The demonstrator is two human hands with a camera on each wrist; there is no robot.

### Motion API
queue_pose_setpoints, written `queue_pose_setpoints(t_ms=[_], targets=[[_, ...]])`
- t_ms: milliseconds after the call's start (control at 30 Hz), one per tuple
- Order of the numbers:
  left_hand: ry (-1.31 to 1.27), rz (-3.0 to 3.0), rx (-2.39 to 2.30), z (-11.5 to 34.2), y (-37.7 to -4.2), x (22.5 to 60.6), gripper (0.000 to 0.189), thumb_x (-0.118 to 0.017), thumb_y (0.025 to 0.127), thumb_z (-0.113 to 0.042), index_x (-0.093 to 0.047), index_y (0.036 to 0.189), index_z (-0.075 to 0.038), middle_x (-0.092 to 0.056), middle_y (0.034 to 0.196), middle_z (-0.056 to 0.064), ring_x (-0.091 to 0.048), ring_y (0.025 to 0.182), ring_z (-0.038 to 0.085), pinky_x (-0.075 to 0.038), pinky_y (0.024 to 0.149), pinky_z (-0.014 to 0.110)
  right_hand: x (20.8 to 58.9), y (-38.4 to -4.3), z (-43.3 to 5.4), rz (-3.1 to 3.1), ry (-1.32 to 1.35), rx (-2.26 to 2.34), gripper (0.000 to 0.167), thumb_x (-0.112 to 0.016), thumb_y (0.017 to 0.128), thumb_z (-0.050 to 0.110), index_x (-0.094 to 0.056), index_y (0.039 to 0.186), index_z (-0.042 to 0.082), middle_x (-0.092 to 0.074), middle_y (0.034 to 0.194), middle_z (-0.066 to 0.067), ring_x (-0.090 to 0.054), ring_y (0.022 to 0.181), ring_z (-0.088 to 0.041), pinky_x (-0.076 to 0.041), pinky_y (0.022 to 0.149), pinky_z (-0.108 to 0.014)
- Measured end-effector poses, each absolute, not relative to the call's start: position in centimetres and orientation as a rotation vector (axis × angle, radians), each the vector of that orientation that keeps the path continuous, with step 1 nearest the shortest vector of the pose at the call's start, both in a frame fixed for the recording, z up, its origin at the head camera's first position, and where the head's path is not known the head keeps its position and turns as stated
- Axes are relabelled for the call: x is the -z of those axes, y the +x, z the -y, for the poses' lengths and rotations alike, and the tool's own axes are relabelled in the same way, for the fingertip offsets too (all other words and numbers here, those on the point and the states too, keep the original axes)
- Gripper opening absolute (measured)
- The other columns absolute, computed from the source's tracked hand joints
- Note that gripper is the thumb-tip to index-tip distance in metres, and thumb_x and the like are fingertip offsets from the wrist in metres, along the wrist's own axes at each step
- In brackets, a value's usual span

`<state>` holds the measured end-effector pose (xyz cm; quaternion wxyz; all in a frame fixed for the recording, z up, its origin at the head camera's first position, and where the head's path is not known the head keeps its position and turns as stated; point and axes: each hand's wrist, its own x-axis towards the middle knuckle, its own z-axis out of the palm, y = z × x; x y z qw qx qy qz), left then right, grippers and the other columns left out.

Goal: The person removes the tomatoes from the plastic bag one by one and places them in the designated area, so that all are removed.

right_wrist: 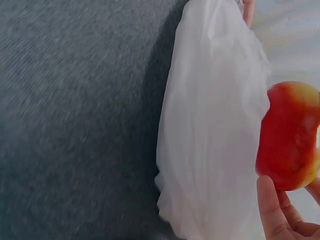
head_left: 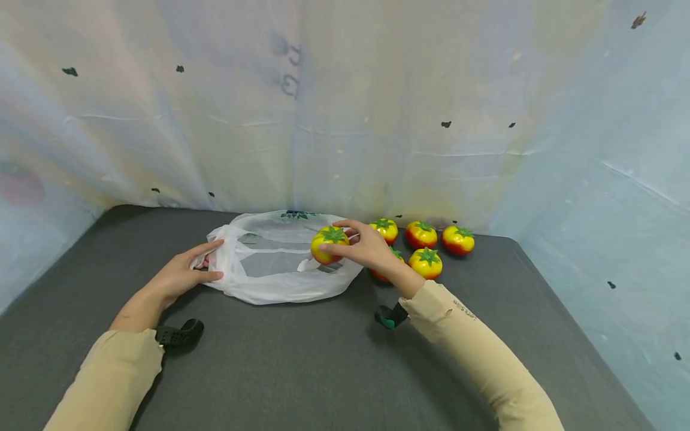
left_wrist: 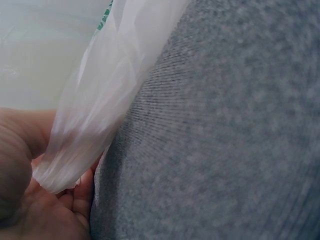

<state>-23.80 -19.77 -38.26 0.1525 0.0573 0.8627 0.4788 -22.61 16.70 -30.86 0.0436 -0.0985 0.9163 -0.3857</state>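
My right hand (head_left: 369, 246) pinches a shiny red-and-yellow toy tomato (head_left: 329, 239) with a green leafy top, above the right part of a white plastic bag (head_left: 286, 293). In the right wrist view, the tomato's red underside (right_wrist: 287, 135) shows beside the bag (right_wrist: 210, 125), with fingertips (right_wrist: 270, 205) against it. At the bag's left end, my left hand (head_left: 180, 272) grips the gathered plastic. The left wrist view has the bunched bag (left_wrist: 100, 95) between the thumb and curled fingers of that hand (left_wrist: 45, 210). The bag lies spread on the table, its mouth apart.
Several more toy tomatoes (head_left: 458, 240) stand on the dark grey table (head_left: 280, 365), right of the bag and partly behind my right hand. A pale printed sheet (head_left: 366, 102) hangs along the back and sides of the table. Dark straps (head_left: 180, 335) are on both wrists.
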Motion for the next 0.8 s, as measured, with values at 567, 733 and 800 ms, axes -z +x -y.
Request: queue_pose_setpoints(t_ms=[567,733,800], targets=[[0.16,-2.469,-1.394,19.8,-23.8,38.3,0.088,-0.071,0.086,-0.027,-0.016,0.154,-0.019,0.002,0.158,0.027,0.006,0.142,0.052,-0.006,0.105,0.075,30.3,-22.2,-19.2,-2.819,-0.263,1.181,0.059,-0.071,0.081,0.047,-0.056,0.133,0.023,-0.055,0.13,-0.008,-0.054,0.115,-0.027,-0.047,0.097,-0.043],[0.173,-2.476,-1.396,19.8,-23.7,38.2,0.088,-0.071,0.086,-0.026,-0.017,0.154,-0.018,0.001,0.158,0.027,0.005,0.142,0.052,-0.006,0.105,0.074,29.8,-21.9,-19.9,-2.841,-0.227,1.172,0.058,-0.071,0.08,0.049,-0.057,0.131,0.024,-0.054,0.131,-0.009,-0.053,0.119,-0.027,-0.046,0.098,-0.045],[0.175,-2.48,-1.393,19.7,-23.7,38.2,0.088,-0.071,0.086,-0.027,-0.017,0.154,-0.018,0.001,0.158,0.028,0.005,0.142,0.052,-0.006,0.105,0.075,29.7,-21.8,-20.2,-2.857,-0.221,1.154,0.058,-0.071,0.08,0.05,-0.057,0.131,0.025,-0.054,0.132,-0.008,-0.054,0.118,-0.027,-0.047,0.097,-0.045]])
